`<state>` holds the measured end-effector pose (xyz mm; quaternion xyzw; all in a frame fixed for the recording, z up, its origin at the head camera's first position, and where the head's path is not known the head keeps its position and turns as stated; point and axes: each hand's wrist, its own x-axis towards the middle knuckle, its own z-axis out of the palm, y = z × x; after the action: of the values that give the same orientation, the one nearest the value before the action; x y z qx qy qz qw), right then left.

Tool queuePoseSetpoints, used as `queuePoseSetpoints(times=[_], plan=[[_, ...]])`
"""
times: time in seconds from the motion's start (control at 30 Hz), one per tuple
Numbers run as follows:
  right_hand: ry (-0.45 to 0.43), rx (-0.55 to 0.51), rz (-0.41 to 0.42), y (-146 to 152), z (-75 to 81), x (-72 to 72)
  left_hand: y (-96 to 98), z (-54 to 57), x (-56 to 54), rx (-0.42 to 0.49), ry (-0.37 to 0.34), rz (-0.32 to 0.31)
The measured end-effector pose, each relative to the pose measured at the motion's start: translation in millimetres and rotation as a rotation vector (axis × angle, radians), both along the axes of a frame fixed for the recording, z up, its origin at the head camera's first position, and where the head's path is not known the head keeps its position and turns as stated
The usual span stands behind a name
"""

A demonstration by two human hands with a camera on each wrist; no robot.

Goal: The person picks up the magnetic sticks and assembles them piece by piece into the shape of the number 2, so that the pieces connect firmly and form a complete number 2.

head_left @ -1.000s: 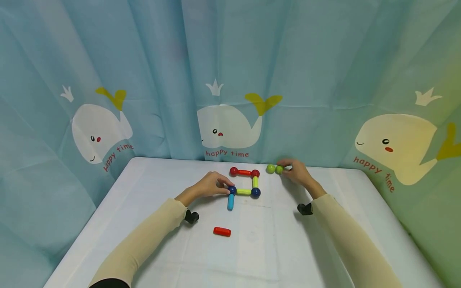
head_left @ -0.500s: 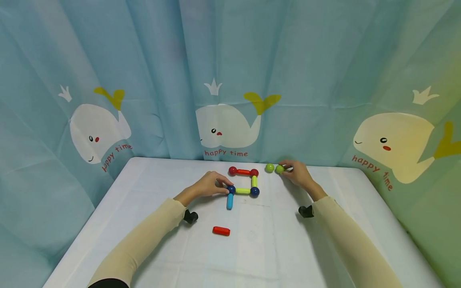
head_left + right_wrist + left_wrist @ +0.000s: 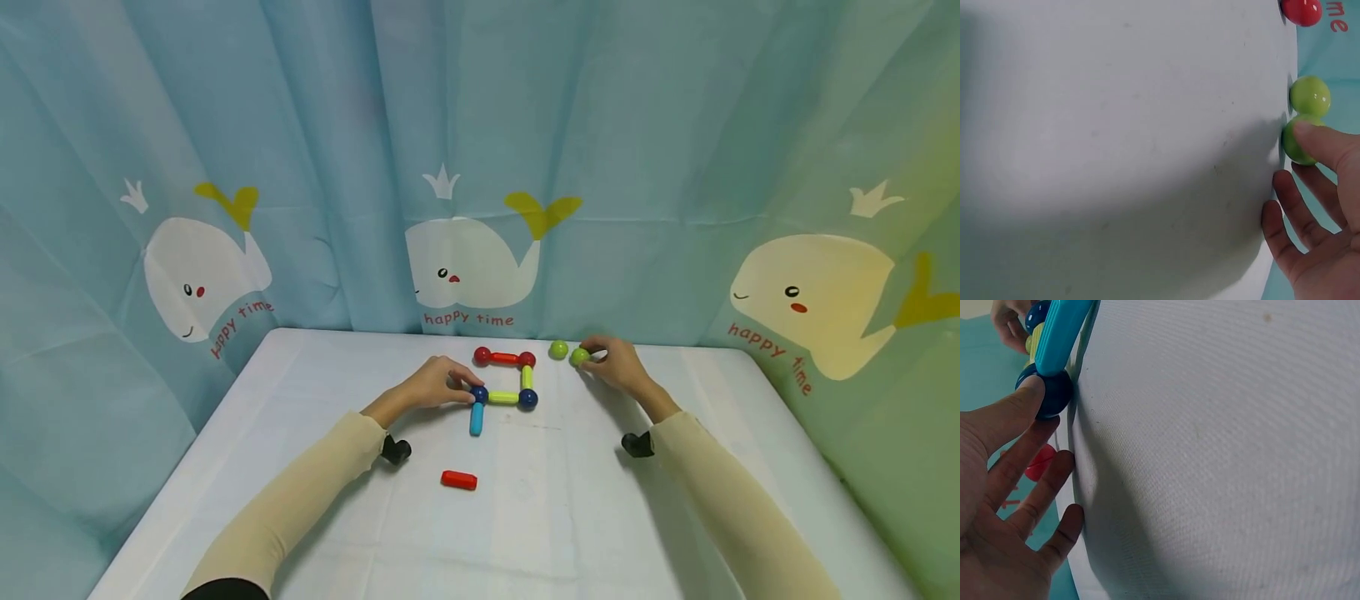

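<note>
My left hand (image 3: 438, 385) pinches a dark blue ball (image 3: 1055, 395) between thumb and index finger; the other fingers spread out loosely. A light blue rod (image 3: 477, 419) runs from that ball toward me. To its right, a yellow-green rod (image 3: 503, 398) leads to a second dark blue ball (image 3: 528, 399). Another yellow-green rod (image 3: 527, 377) goes back from there to a red ball (image 3: 527, 359), and a red rod (image 3: 505, 359) joins it to a further red ball (image 3: 482, 356). My right hand (image 3: 618, 365) pinches a green ball (image 3: 1298, 145), with another green ball (image 3: 1310, 95) just to its left.
A loose red rod (image 3: 459, 480) lies on the white table (image 3: 420, 542), nearer to me than the joined pieces. Behind the table's far edge hangs a blue-green curtain (image 3: 637, 167) printed with whales. Each sleeve has a black wrist device (image 3: 396, 451).
My right hand has drawn its green ball slightly toward me, and a small gap has opened between the two green balls. The left hand keeps its grip on the dark blue ball.
</note>
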<state>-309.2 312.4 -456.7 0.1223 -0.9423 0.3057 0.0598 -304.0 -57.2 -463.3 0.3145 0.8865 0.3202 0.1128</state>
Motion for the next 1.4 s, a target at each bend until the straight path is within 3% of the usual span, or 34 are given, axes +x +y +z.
queuePoseSetpoints(times=[0.43,0.9,1.4], plan=[[-0.024,0.034,0.057,-5.6,4.0,37.0,-1.2,-0.6,-1.8,-0.003,-0.017,-0.001],[-0.127,-0.07,0.11,-20.9,11.9,91.8,-2.3,-0.2,-3.7,0.0,-0.024,-0.016],[-0.186,-0.166,0.182,-71.4,9.7,122.7,-2.5,1.7,-3.7,0.007,-0.017,-0.026]])
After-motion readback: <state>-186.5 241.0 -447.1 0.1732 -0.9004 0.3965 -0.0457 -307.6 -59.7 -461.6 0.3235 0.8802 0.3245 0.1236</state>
